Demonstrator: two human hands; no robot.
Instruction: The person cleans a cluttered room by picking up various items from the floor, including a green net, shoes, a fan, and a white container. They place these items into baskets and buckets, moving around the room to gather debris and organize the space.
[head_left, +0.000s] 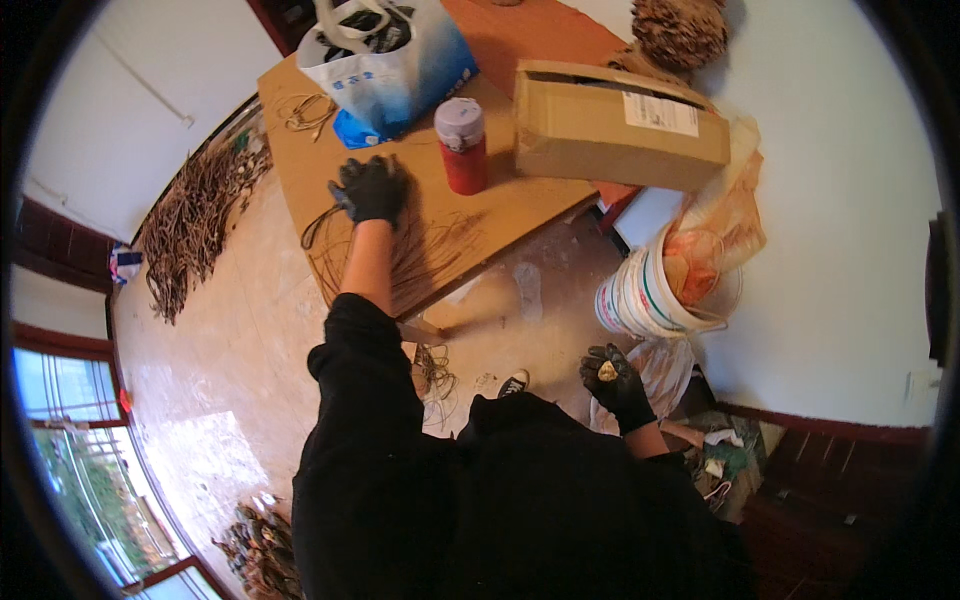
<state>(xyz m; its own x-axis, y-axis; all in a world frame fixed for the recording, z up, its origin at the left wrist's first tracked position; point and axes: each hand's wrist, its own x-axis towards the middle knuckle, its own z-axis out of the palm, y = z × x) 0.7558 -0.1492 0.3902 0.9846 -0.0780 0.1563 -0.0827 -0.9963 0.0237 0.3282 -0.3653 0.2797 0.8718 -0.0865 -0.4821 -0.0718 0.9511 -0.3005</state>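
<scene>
My left hand (370, 191), in a black glove, reaches over the wooden table (442, 214) palm down, in front of a blue-and-white tote bag. What lies under its fingers is hidden. A dark looped cord (319, 225) shows beside its wrist. Thin brown strands (435, 251), like dry stems or roots, are spread on the tabletop beside and beyond my forearm. To the right of this hand stands a red flask (463, 161) with a pale lid. My right hand (619, 386), gloved too, is low by my right side, palm up, its fingers curled around a small yellowish piece (607, 370).
The tote bag (390, 71), a coiled cord (309, 112) and a cardboard box (619, 131) are on the table. A white bucket (652, 289) with plastic bags stands right. Dried brown stalks (206, 217) line the left floor; a dark pile (259, 551) lies lower left.
</scene>
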